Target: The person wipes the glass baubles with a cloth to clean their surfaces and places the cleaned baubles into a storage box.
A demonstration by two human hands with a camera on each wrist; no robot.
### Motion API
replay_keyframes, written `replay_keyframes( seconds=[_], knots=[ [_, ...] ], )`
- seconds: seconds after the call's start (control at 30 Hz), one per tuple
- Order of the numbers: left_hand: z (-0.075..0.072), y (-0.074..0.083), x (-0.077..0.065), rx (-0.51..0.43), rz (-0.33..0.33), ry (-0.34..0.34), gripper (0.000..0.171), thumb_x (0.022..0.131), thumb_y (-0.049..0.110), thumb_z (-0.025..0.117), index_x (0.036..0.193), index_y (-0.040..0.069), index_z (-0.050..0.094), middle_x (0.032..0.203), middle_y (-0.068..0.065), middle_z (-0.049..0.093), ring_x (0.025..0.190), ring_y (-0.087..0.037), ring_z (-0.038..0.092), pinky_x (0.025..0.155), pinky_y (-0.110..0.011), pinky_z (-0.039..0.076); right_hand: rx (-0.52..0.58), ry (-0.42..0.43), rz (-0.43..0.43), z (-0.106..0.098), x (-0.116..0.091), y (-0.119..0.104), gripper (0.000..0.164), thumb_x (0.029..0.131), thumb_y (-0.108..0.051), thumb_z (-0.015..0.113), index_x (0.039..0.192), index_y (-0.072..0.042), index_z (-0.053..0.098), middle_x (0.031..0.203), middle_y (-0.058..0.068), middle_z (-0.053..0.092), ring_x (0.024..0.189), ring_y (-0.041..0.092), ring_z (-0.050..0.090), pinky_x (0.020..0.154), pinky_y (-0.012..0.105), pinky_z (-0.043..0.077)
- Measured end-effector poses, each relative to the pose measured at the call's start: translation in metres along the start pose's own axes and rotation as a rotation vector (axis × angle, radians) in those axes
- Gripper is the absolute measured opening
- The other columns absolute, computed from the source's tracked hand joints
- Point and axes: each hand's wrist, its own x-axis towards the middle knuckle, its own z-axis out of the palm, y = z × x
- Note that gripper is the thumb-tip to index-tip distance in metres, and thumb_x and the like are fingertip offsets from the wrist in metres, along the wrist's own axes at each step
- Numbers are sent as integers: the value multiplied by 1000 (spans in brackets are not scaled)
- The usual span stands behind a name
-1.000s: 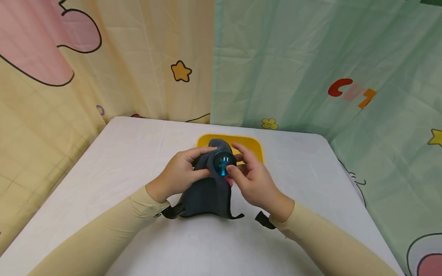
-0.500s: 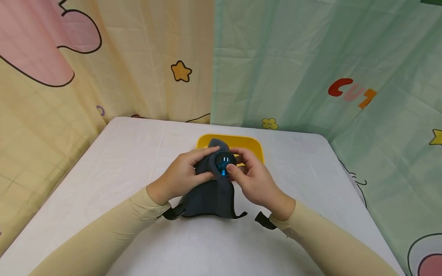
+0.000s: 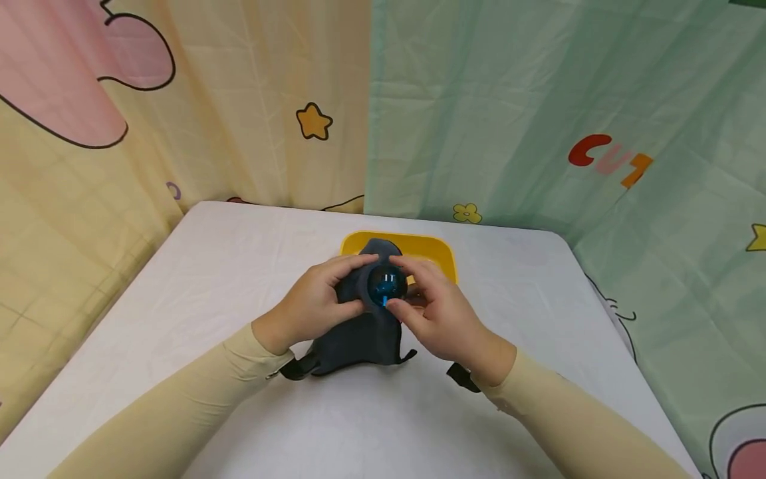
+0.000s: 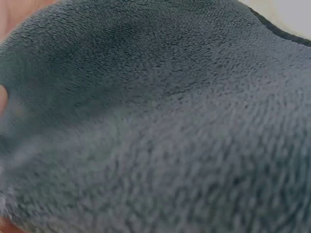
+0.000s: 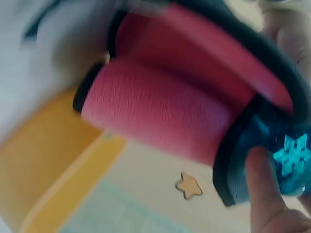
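A shiny, see-through blue ball point(image 3: 387, 279) sits at the middle of the head view, partly wrapped in a dark grey microfibre cloth point(image 3: 358, 339). My left hand point(image 3: 314, 299) grips the cloth around the ball's left side, its thumb below and fingers above. On the other side my right hand point(image 3: 439, 309) pinches the ball between thumb and fingers. The right wrist view shows a pale snowflake point(image 5: 293, 154) on the ball and the cloth's pink underside point(image 5: 155, 107) with dark edging. Grey pile of the cloth point(image 4: 160, 121) fills the left wrist view.
Behind the hands a yellow tray point(image 3: 444, 251) stands on the white-covered table point(image 3: 251, 246), partly hidden by the cloth. Printed curtains point(image 3: 479, 100) hang along the table's far side and both flanks. A dark strap point(image 3: 462, 377) shows at the right wrist.
My right fingertips have shifted up and left over the ball, which has turned slightly. The cloth's hanging lower edge has risen a little, and its pink side has gone from the head view.
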Motion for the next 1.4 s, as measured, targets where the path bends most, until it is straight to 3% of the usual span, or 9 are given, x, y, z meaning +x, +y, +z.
replay_keyframes(
  seconds=[0.1,0.33,0.53,0.77,0.83,0.97,1.07,1.2,1.4],
  knots=[
    [0,1,0,-4,22,-2,66,86,2,84,147,7,59,140,-9,68,128,-25,64,112,-44,52,-63,-8,-27,-5,2,0,65,94,-13,80,152,-7,52,138,16,61,104,23,74,90,33,64],
    [0,2,1,-25,37,21,68,84,5,88,146,7,60,140,-11,68,130,-26,64,114,-43,50,391,-106,158,-7,3,5,48,110,-11,54,155,-1,42,138,26,58,109,32,66,94,27,60],
    [-2,0,2,-7,10,17,66,85,5,88,145,7,61,140,-10,69,128,-25,65,112,-43,52,66,-58,12,-4,1,9,65,106,-13,63,165,-9,34,138,15,53,100,22,64,87,25,61],
    [-4,-4,2,8,-12,-37,66,86,5,86,146,8,60,141,-11,68,126,-26,65,107,-45,56,-142,-114,-65,-11,9,16,76,93,-13,81,159,-6,45,144,16,61,109,23,72,94,35,63],
    [-2,-4,3,5,-4,-35,66,86,5,87,146,8,60,142,-10,67,128,-26,64,109,-45,54,-111,-127,-31,-12,11,17,71,94,-13,79,157,-5,47,139,13,65,105,20,74,91,32,63],
    [0,-4,5,-16,16,-13,68,85,6,88,146,8,60,142,-10,68,131,-26,63,113,-44,51,219,-196,145,-12,13,19,45,108,-19,61,146,4,52,119,19,70,93,20,72,86,31,64],
    [1,-5,5,-24,29,-1,68,84,6,89,146,7,60,140,-11,68,131,-27,64,114,-44,50,359,-201,230,-9,13,20,48,114,-32,46,134,10,58,106,22,69,85,20,69,82,29,64],
    [3,-6,5,-31,18,-7,64,85,3,87,144,6,62,138,-12,70,126,-27,66,110,-38,53,180,-141,120,-5,10,19,61,110,-39,52,151,5,47,107,18,73,89,20,71,83,28,63],
    [2,-5,4,-26,20,-29,60,86,-2,82,142,5,63,136,-12,71,118,-25,68,104,-37,57,-23,-178,-22,-11,7,17,79,101,-23,70,166,-12,26,143,17,65,103,23,74,87,32,64]
  ],
)
